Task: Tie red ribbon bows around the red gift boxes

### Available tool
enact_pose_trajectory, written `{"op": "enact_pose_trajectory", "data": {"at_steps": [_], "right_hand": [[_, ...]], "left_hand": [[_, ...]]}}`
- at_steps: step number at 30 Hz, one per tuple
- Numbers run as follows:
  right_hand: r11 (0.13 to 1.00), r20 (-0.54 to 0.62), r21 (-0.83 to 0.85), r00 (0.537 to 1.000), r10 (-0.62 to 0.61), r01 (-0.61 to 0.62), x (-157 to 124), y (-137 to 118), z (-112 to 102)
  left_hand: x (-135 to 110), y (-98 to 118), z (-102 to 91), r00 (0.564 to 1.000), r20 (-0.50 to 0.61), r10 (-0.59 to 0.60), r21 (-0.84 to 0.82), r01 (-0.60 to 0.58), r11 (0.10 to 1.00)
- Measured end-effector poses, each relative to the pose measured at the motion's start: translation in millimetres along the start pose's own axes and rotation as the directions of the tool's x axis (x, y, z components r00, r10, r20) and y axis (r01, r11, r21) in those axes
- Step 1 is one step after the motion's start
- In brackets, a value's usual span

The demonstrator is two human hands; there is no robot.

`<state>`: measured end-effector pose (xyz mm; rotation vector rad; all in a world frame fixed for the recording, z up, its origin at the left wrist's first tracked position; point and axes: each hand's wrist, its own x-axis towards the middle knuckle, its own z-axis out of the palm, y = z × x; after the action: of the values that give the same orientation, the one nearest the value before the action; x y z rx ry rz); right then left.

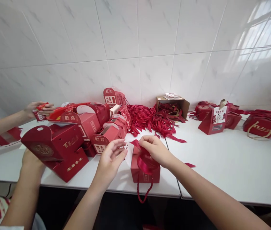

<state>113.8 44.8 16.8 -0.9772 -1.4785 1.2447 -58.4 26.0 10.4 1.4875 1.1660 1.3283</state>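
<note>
A small red gift box (154,174) stands near the front edge of the white table, with a twisted red cord loop (146,201) hanging from its front. My right hand (153,150) is closed over the top of this box and pinches a red ribbon (143,164), which curls down in front. To the left of the box, my left hand (112,159) has thumb and fingertips together at a white card piece (128,153) beside the box. Whether this piece belongs to the box, I cannot tell.
At left, another person's hand (41,110) holds small wrapped packets, and their other hand is behind a large open red box (56,147). Several red boxes crowd nearby. Behind lie a ribbon heap (147,118) and a cardboard carton (184,107). More filled-looking boxes (213,123) stand right.
</note>
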Motion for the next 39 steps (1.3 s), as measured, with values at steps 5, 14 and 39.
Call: {"op": "enact_pose_trajectory", "data": {"at_steps": [5,14,39], "right_hand": [[0.996,0.065,-0.025,0.994,0.088,-0.086,-2,-3,3],[0.994,0.058,-0.063,0.994,0.091,-0.087,-4,-3,5],[0.791,-0.328,-0.601,0.868,-0.372,0.111,-68,9,-44]], "left_hand": [[-1,-4,-2.7,0.997,0.005,-0.077,-0.109,0.077,0.991],[-1,-6,-3.1,0.998,0.024,-0.063,-0.113,0.065,0.991],[-8,-54,-51.3,0.997,0.020,0.069,0.901,-0.048,0.431]]}}
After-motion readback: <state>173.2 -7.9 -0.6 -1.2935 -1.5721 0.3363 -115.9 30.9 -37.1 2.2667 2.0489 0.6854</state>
